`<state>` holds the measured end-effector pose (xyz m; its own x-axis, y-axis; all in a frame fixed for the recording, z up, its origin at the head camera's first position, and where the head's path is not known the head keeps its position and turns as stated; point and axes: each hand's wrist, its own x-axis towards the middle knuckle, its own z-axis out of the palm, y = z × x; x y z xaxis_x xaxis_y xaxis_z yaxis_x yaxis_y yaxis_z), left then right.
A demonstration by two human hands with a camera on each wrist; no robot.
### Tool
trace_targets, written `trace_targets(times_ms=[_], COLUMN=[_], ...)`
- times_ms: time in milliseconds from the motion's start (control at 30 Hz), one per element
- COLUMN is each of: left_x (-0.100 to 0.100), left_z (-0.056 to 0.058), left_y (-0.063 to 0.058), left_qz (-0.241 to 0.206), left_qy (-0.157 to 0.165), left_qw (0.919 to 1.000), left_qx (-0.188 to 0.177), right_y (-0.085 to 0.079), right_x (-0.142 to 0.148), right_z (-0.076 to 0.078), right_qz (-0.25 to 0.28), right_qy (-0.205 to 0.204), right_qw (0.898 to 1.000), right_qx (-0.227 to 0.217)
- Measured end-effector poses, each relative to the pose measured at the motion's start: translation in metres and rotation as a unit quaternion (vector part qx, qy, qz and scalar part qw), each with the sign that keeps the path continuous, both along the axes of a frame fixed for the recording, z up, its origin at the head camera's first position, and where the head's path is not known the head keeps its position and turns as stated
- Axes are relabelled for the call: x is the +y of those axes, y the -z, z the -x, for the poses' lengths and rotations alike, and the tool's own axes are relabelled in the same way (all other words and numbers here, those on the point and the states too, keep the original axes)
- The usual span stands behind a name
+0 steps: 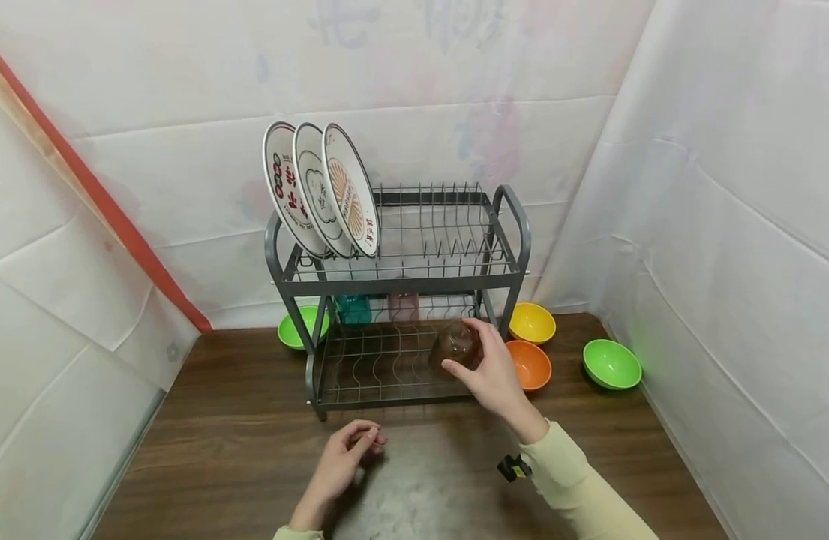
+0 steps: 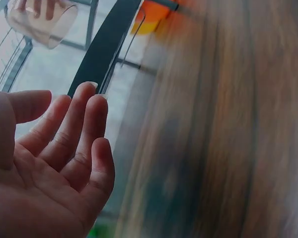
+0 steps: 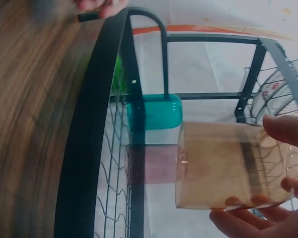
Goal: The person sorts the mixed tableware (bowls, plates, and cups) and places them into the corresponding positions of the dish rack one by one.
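In the head view my right hand (image 1: 491, 369) grips a clear brown drinking glass (image 1: 452, 343) near its base, over the right part of the lower rack tier. The right wrist view shows the thumb on one side of the glass (image 3: 223, 166) and the fingers on the other. A teal glass (image 1: 353, 308) and a pink glass (image 1: 403, 307) stand at the back of that lower tier. My left hand (image 1: 343, 457) is over the table in front of the two-tier dish rack (image 1: 400, 285); in the left wrist view its fingers are loosely curled around nothing.
Three patterned plates (image 1: 349, 191) lean in the upper tier's left side. A green bowl (image 1: 292, 328) sits left of the rack. To its right are a yellow bowl (image 1: 532, 322), an orange bowl (image 1: 530, 366) and another green bowl (image 1: 611, 364). White sheeting (image 1: 745, 225) surrounds the wooden table (image 1: 238, 450).
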<state>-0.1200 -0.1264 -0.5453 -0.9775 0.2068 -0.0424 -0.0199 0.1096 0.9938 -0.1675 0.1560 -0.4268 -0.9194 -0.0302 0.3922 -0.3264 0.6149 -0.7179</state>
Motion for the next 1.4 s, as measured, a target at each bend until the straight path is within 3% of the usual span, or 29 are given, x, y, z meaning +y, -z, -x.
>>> trace_targets(times_ms=[167,367,500,933,1400], left_x=[-0.013,-0.027,-0.035,-0.042,-0.013], left_z=[0.001,0.002,0.002,0.004,0.002], left_y=[-0.004,-0.006,-0.007,-0.002,-0.001], left_qz=[0.006,0.013,0.012,0.019,-0.013], left_qy=[-0.038,-0.068,-0.084,-0.095,-0.058], left_qw=[0.9991,0.9975,0.9962,0.9949,0.9977], left_qx=[-0.015,-0.017,-0.019,-0.028,-0.032], right_y=[0.001,0.006,0.011,0.021,0.02], right_x=[-0.004,-0.014,-0.017,-0.015,-0.017], right_z=[0.021,0.043,0.056,0.089,0.111], right_qz=[-0.016,-0.031,-0.041,-0.039,-0.025], right_qy=[0.011,-0.007,0.006,0.083,0.114], right_qw=[1.0,0.999,0.999,0.995,0.99], right_qx=[0.005,-0.023,-0.028,-0.05,-0.078])
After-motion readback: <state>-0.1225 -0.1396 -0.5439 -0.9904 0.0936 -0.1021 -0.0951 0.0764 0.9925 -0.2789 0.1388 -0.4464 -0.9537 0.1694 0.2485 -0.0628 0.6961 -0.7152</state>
